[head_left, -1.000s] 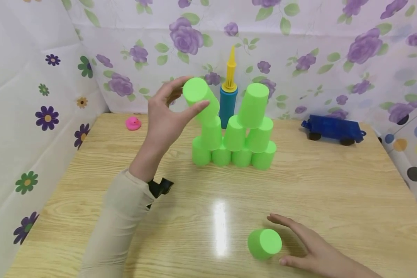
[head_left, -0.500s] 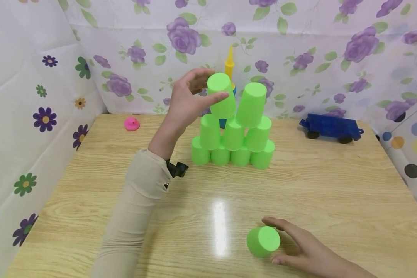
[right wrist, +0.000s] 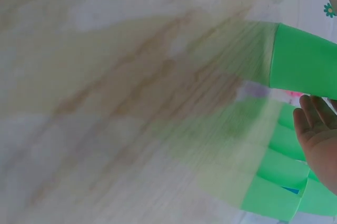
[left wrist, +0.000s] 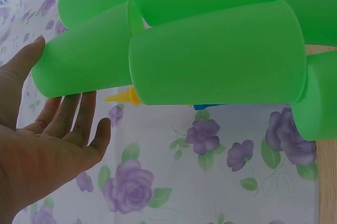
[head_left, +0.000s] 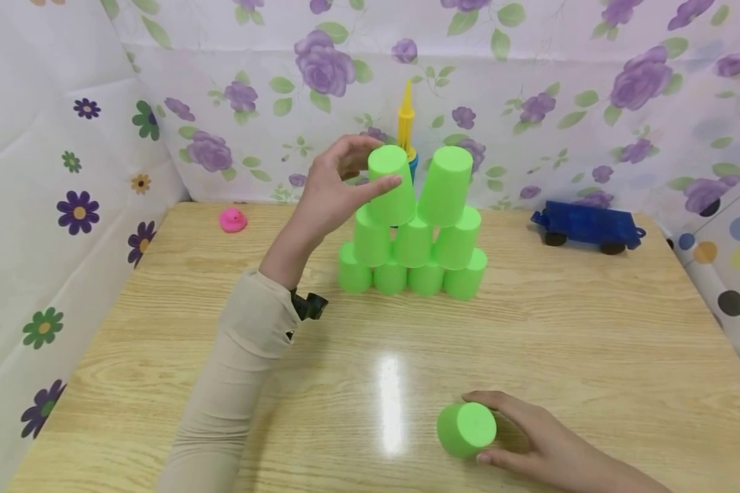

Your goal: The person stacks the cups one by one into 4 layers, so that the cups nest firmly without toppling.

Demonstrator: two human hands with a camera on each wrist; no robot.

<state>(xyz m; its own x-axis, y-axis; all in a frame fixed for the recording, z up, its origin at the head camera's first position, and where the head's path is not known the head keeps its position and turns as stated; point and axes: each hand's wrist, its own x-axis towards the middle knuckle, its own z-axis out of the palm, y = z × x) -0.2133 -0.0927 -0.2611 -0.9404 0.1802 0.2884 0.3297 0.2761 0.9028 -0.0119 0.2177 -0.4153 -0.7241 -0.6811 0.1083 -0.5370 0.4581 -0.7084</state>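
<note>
In the head view my left hand (head_left: 336,185) holds an upside-down green cup (head_left: 392,195) between thumb and fingers, over the left and middle cups of the pyramid's second row. The left wrist view shows the thumb on one side of this cup (left wrist: 87,52) and fingers on the other. Beside it stands another top-row cup (head_left: 447,188), above a second-row cup (head_left: 458,239) and bottom-row cup (head_left: 465,275). Near the front, my right hand (head_left: 545,445) curves around a separate green cup (head_left: 466,429), index finger and thumb at its sides; the right wrist view shows fingertips against the cup (right wrist: 305,63).
A blue pump with a yellow nozzle (head_left: 405,123) stands behind the pyramid, partly hidden. A pink toy duck (head_left: 233,220) sits at the back left of the wooden table (head_left: 561,342). At the back right is a blue toy wagon (head_left: 586,224). Flowered cloth (head_left: 240,55) hangs behind.
My left hand has carried its cup right, then lowered it onto the second row beside the other top cup. My right hand has drawn in closer around the front cup.
</note>
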